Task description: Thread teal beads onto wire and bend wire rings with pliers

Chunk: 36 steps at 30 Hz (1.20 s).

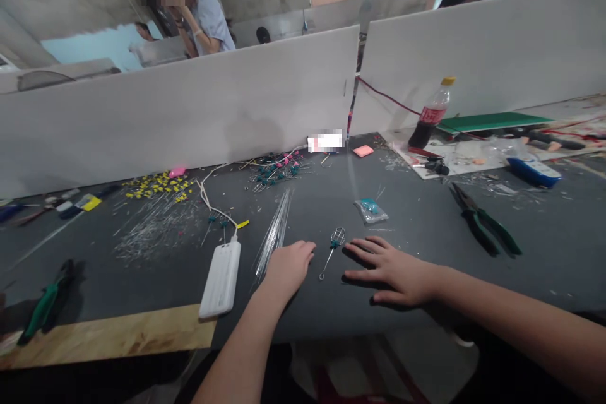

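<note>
My left hand (288,266) rests on the dark table with its fingers curled under, nothing visible in it. Beside it on the right, my right hand (391,268) lies flat with fingers spread, palm down. Between the two hands lies a small wire cage piece (333,246) with a teal bead inside and a thin stem. A bundle of straight thin wires (276,230) lies just left of my left hand. A small clear bag with teal parts (370,210) sits a little beyond my right hand.
A white power bank (221,278) with cable lies at the left. Green-handled pliers (483,221) are at the right, another pair (45,303) far left. Yellow parts (158,185), teal parts (274,172), a cola bottle (428,115) and white partitions (189,107) stand behind. Another person sits beyond the partition.
</note>
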### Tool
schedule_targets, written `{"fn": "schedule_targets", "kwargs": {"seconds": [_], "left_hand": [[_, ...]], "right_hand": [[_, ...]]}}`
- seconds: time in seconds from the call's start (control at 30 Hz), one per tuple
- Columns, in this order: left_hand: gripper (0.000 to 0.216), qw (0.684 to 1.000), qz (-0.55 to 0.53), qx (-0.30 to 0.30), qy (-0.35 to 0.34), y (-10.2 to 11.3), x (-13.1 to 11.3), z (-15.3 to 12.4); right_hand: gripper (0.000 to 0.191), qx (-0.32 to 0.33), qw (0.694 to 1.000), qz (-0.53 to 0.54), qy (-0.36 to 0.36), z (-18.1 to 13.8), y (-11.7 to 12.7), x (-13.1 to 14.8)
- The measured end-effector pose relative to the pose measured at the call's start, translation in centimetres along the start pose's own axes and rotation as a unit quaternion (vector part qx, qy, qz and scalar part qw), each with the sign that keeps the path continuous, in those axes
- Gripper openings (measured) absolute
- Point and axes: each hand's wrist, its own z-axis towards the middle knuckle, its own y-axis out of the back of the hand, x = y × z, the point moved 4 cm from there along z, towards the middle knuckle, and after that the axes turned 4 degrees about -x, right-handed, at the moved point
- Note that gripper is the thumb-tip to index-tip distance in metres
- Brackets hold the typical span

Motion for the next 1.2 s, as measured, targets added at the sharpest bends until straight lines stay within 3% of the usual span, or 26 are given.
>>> {"fn": "schedule_targets", "kwargs": {"seconds": [0.13,0.4,0.63,0.8,0.93,1.0,1.2], "left_hand": [[0.022,1.000,-0.007,0.003,-0.001,-0.3,0.2,0.3],[0.018,1.000,-0.010,-0.009,0.010,-0.5,0.2,0.4],[0.026,0.999,-0.032,-0.032,0.014,-0.2,-0.1,0.3],[0.021,0.999,-0.026,-0.031,0.013,-0.4,0.2,0.2],[0.020,0.999,-0.016,-0.028,0.007,-0.6,0.3,0.2],[0.017,1.000,-0.010,-0.026,0.003,-0.7,0.1,0.2],[0.015,0.999,-0.001,-0.032,-0.017,-0.8,-0.3,0.3]], "right_hand": [[0.055,-0.009,0.999,0.000,0.038,0.6,-0.4,1.0],[0.058,0.026,0.999,0.000,0.041,0.7,-0.5,1.1],[0.058,0.001,0.999,-0.007,0.047,0.7,-0.6,1.1],[0.059,-0.073,0.997,0.016,-0.028,-0.2,-0.7,0.7],[0.063,-0.148,0.977,0.133,-0.071,-1.2,-0.1,0.7],[0.062,-0.136,0.976,0.153,-0.072,-1.3,0.0,0.9],[0.055,-0.019,0.999,0.032,-0.009,0.0,-0.9,1.6]]}}
